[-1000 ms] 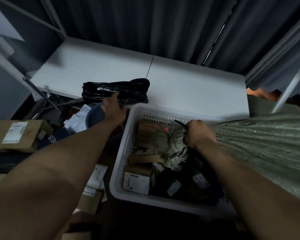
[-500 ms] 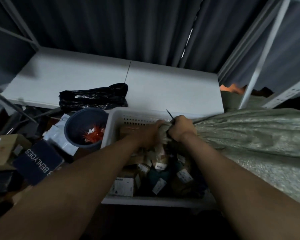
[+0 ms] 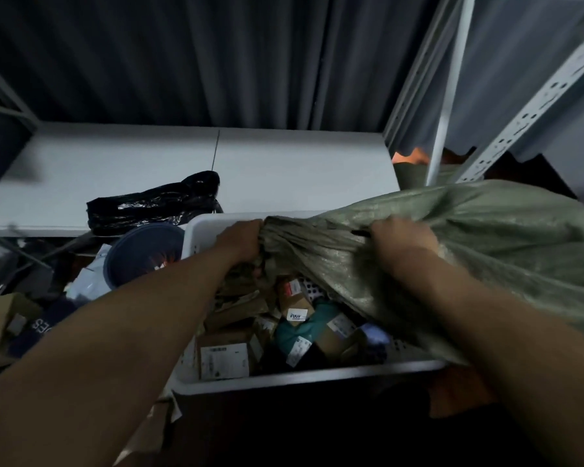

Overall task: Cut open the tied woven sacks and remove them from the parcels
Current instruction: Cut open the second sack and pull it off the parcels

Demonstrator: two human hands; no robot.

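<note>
A grey-green woven sack (image 3: 479, 237) lies lifted across the right side, its bunched mouth over a white plastic basket (image 3: 311, 377). My left hand (image 3: 241, 239) grips the gathered end of the sack. My right hand (image 3: 402, 241) grips the sack cloth further right, and a thin dark tool tip (image 3: 359, 233) pokes out beside its fingers. Several labelled cardboard parcels (image 3: 225, 360) and soft packets fill the basket below the sack.
A white table (image 3: 284, 170) stands behind the basket with a black plastic bag (image 3: 152, 207) on its front edge. A dark blue bin (image 3: 142, 254) sits left of the basket, among boxes (image 3: 0, 325) on the floor. Metal shelf uprights (image 3: 533, 96) rise at the right.
My left hand left the black bag and took hold of the sack's mouth. Both hands have raised the sack and moved apart along it; the view has shifted right.
</note>
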